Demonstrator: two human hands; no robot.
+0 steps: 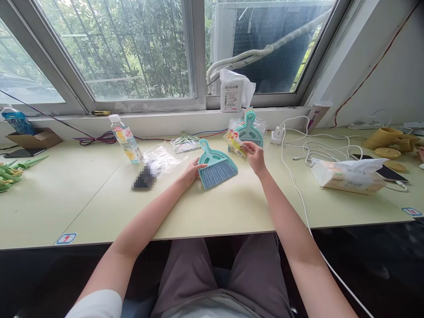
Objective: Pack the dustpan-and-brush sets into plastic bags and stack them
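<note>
A small teal hand brush (216, 165) lies on the pale desk (212, 212), bristles toward me. My left hand (191, 171) rests against its left side, fingers curled on its edge. My right hand (254, 154) is raised a little above the desk, its fingers pinched on a clear plastic package (247, 131) that holds a teal dustpan with a colourful label. A second packaged set (184, 142) lies farther back near the window sill.
A drink bottle (126, 139) stands left of an empty clear wrapper (162, 158) and a blurred dark item (145, 176). White cables (311, 148), a charger (276, 134) and a tissue pack (347, 176) lie right. Yellow cups (386, 138) sit far right, green pieces (13, 170) far left.
</note>
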